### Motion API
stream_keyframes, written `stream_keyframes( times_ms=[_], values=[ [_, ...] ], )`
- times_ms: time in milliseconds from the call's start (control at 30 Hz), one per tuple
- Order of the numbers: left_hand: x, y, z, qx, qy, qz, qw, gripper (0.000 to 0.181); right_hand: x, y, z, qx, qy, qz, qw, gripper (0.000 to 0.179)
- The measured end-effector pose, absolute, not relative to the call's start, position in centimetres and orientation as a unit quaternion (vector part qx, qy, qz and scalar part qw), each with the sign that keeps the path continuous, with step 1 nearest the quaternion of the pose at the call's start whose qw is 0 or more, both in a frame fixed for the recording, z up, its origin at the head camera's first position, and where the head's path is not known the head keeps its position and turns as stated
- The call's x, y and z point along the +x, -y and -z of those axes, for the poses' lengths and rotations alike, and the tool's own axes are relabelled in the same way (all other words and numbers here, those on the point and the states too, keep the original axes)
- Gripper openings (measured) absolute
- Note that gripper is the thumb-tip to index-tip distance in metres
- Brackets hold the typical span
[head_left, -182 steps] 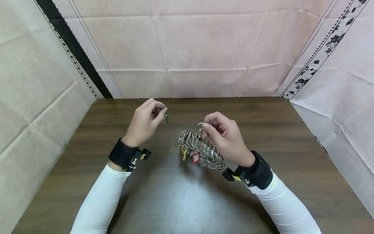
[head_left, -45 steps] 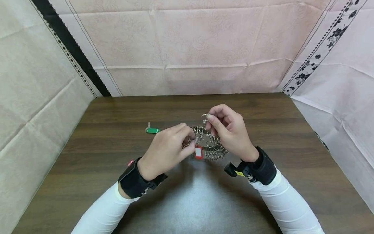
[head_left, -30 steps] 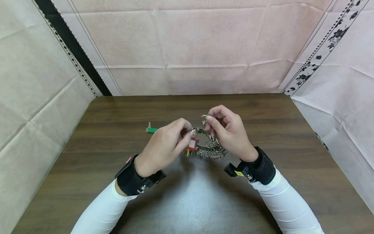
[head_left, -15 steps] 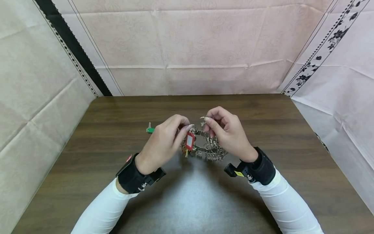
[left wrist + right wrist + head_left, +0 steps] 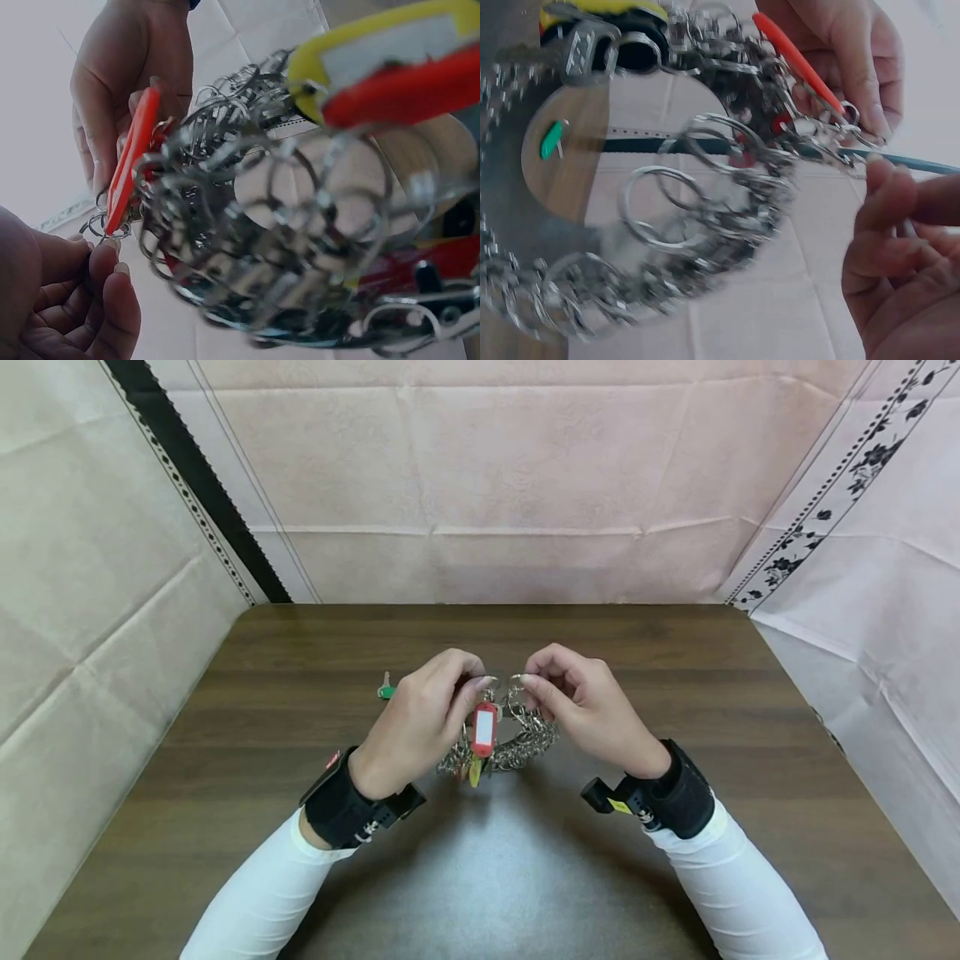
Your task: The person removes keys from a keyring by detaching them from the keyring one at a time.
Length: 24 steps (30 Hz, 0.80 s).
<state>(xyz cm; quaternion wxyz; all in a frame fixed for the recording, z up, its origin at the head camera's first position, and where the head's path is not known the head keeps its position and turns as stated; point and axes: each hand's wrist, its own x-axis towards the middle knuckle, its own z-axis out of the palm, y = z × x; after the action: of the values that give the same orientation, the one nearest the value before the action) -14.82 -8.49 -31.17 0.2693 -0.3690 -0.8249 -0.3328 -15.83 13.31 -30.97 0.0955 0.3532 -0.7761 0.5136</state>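
A chain of many linked silver key rings point(image 5: 528, 742) hangs between the two hands above the table. My left hand point(image 5: 423, 714) pinches a small ring at its top, from which a red key tag point(image 5: 484, 729) with a white label dangles. Thumb and finger of my right hand point(image 5: 581, 697) pinch another ring of the chain, close to the left fingertips. A yellow tag point(image 5: 476, 772) hangs low in the bunch. The left wrist view has a second red tag point(image 5: 409, 88) beside a yellow-rimmed one. Fingers partly hide the pinched rings.
A green key tag point(image 5: 386, 692) with its key lies on the brown wooden table point(image 5: 480, 877), behind the left hand. Pale cloth point(image 5: 525, 485) hangs behind the table and on both sides.
The green tag, in my left hand at first, now lies on the table. My left hand has moved to the chain and raised the red tag. Both hands have drawn closer together.
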Motion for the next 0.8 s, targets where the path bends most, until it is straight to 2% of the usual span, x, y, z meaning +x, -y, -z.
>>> stream_keyframes(
  times_ms=[333,667,800],
  values=[
    [-14.95,8.49,31.1,-0.374,0.82,0.338,0.272,0.012,-15.96,-14.34,30.46,0.424,0.797,-0.428,0.05,0.005],
    [-15.02,8.46,31.26,-0.381,0.817,0.335,0.275,0.014,-16.11,-14.4,30.87,0.467,0.815,-0.344,-0.016,0.01],
    [-15.03,8.37,31.28,-0.387,0.814,0.337,0.272,0.013,-16.07,-14.37,30.96,0.472,0.814,-0.339,-0.012,0.014]
  ],
)
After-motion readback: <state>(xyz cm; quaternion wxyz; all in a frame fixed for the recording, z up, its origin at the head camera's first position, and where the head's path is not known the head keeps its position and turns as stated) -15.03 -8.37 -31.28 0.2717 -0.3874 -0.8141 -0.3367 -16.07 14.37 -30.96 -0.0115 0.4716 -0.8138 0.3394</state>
